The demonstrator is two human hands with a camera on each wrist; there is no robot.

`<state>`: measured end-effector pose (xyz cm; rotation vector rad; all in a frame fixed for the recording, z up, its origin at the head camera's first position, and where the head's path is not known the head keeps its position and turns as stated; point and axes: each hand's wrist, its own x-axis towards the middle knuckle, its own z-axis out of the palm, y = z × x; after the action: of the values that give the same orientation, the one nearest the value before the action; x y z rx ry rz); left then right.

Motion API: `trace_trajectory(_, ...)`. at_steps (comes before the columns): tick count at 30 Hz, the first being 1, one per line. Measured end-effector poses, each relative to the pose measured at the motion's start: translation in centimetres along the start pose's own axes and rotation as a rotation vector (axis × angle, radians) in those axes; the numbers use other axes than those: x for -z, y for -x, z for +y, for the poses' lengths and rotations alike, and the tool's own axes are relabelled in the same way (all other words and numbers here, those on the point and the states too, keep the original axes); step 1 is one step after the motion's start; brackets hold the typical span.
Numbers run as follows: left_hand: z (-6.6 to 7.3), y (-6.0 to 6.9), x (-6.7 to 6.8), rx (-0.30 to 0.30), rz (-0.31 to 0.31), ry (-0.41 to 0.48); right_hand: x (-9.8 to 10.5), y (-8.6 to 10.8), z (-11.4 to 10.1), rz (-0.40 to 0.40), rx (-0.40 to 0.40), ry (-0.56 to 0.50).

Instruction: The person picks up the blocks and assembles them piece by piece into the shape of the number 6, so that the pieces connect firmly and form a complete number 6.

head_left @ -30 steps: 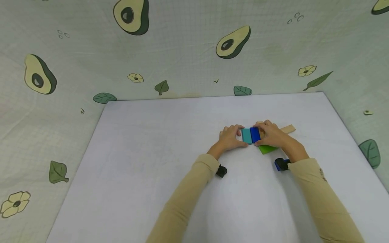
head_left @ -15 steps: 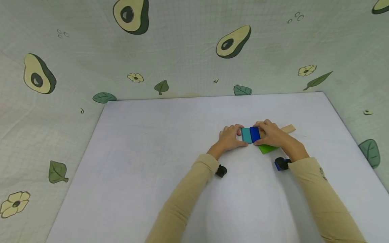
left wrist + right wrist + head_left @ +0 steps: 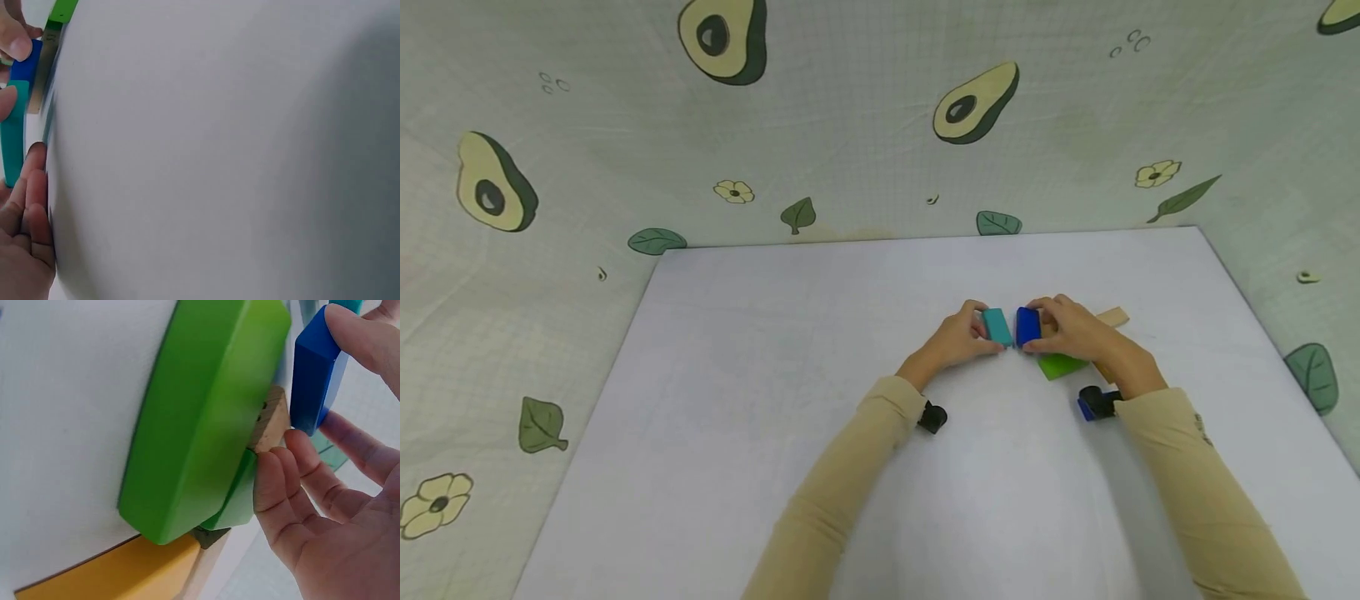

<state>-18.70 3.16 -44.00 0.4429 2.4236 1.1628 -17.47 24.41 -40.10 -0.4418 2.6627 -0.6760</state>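
Observation:
My left hand [image 3: 957,337] pinches a teal block [image 3: 997,327] between thumb and fingers. To its right, my right hand [image 3: 1073,332] holds a blue block [image 3: 1027,327] by its ends. In the head view a narrow gap separates the two blocks, and the teal one leans slightly. The right wrist view shows the thumb on top of the blue block [image 3: 312,369] and a finger at its lower end. Other fingers of that hand are beside a large green block [image 3: 200,419] and a smaller green piece [image 3: 236,497].
Beneath and behind the right hand lies a cluster of pieces: a wooden strip [image 3: 1112,317], a brown wooden block [image 3: 270,422] and a yellow-orange block [image 3: 119,569]. The white table [image 3: 737,375] meets an avocado-patterned cloth [image 3: 865,125] at its far edge.
The teal and blue blocks were side by side and appeared to touch. My left hand has shifted left and slightly away with the teal block, which now tilts. The right hand has barely moved.

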Motion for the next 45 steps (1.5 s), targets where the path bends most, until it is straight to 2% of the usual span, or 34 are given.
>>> trace_trajectory(4, -0.3, 0.5, 0.6, 0.015, -0.004, 0.029, 0.2, 0.0, -0.5, 0.015, 0.004, -0.005)
trace_trajectory(8, -0.6, 1.0, 1.3, 0.020, 0.031, 0.026, 0.2, 0.0, -1.1, 0.034, 0.004, -0.031)
trace_trajectory(15, -1.3, 2.0, 2.8, 0.046, 0.085, 0.043, -0.2, -0.3, -2.2, 0.049, -0.060, -0.069)
trace_trajectory(22, -2.3, 3.0, 4.4, 0.051, 0.101, 0.061, -0.5, -1.1, -3.6, 0.094, -0.068, -0.158)
trace_trajectory(30, -3.6, 4.0, 6.6, 0.081, 0.130, 0.090, -1.3, -2.8, -5.4, 0.163, -0.087, -0.240)
trace_trajectory(38, -4.7, 5.0, 8.6, 0.129, 0.159, 0.159, -2.6, -4.9, -6.8, 0.199, -0.111, -0.300)
trace_trajectory(45, -5.4, 5.7, 9.9, 0.141, 0.186, 0.130, -3.5, -6.7, -8.4, 0.183, -0.135, -0.396)
